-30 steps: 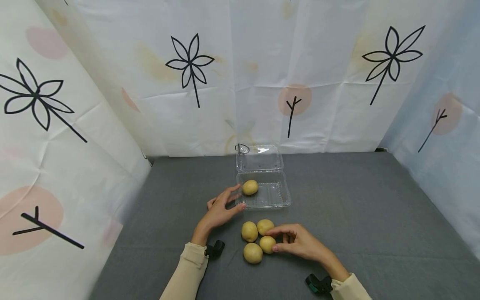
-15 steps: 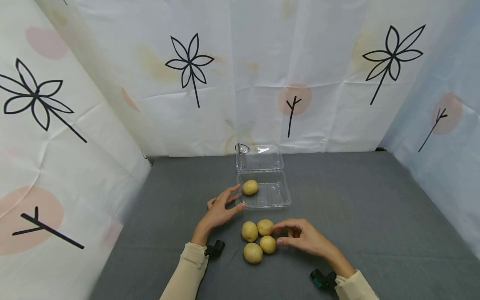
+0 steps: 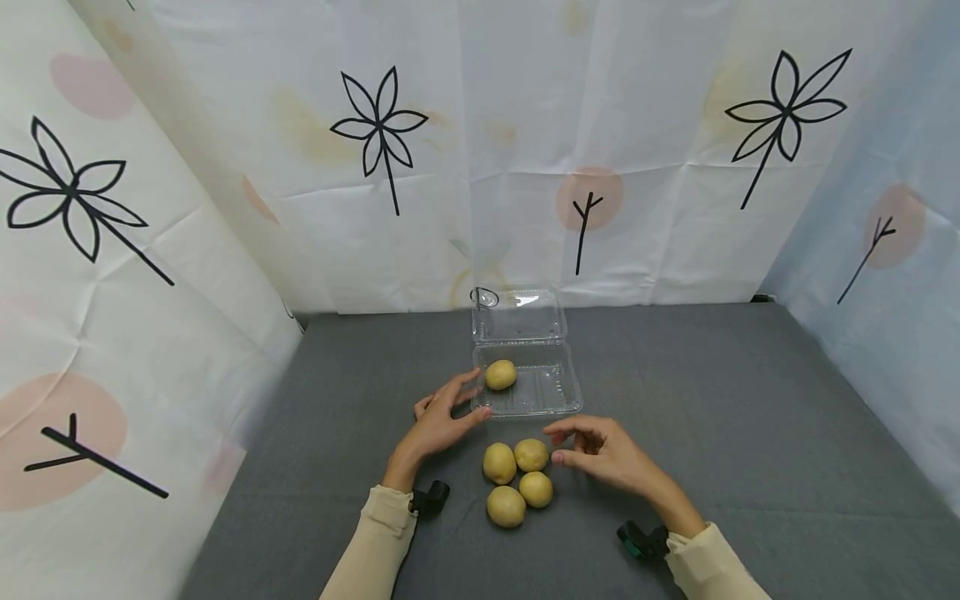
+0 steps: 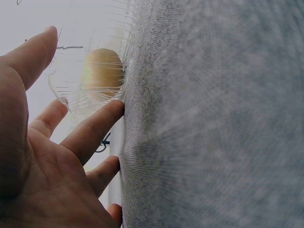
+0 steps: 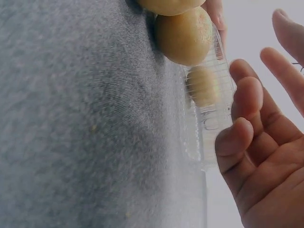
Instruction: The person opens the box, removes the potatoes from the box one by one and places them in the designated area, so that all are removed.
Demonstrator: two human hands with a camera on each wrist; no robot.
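Observation:
A clear plastic clamshell box (image 3: 547,390) lies with its lid raised, a yellow potato (image 3: 500,375) at the left inside it. My left hand (image 3: 438,425) is at the box's left front corner, fingers spread and fingertips right at its wall; the left wrist view has its fingers (image 4: 92,130) straight beside the plastic. Several more potatoes (image 3: 506,507) sit in a cluster in front of the box. Just right of the far right potato (image 3: 532,455) is my right hand (image 3: 603,454), thumb and index apart, holding nothing. Its other fingers (image 5: 235,137) bend loosely in the right wrist view.
A grey cloth (image 3: 712,417) covers the table. Patterned white curtains (image 3: 510,233) enclose the back and both sides, the back one close behind the lid. Each wrist wears a black camera (image 3: 430,498) on a strap.
My right hand has let go of the near right potato and moved up and slightly right, to beside the far right one. My left hand and the box have stayed put.

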